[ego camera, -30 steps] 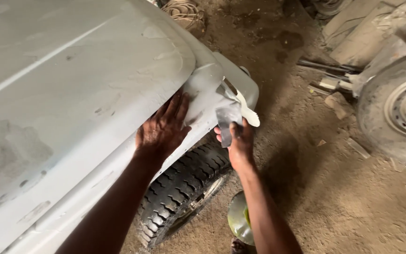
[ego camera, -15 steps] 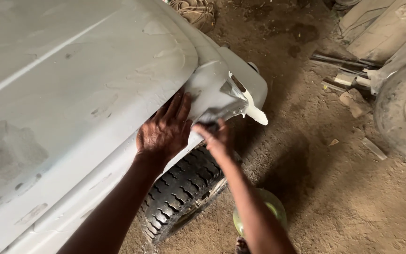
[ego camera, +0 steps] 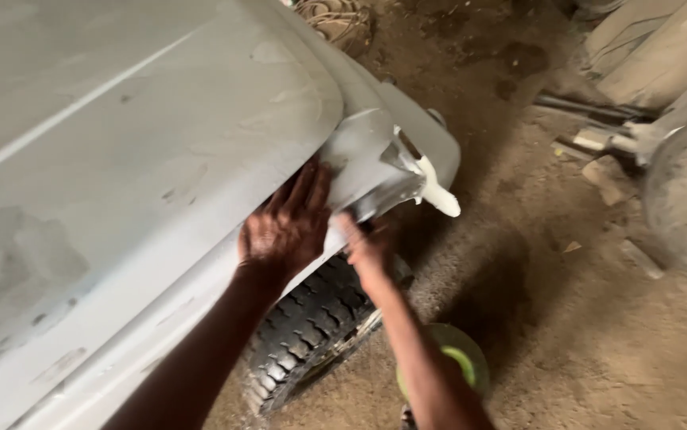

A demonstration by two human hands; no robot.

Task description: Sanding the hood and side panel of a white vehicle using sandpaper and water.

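While the left hand lies spread flat on the grey primed fender at frame centre, the right hand pinches a filler-loaded scraper against its edge; pale patches look filled, sanding seemingly remains.

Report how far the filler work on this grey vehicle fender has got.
Done: pale filler patches cover the grey primed hood. In hand: the left hand lies flat on the fender; the right hand presses a filler-smeared scraper against it. Left: the fender's smears look unsmoothed.
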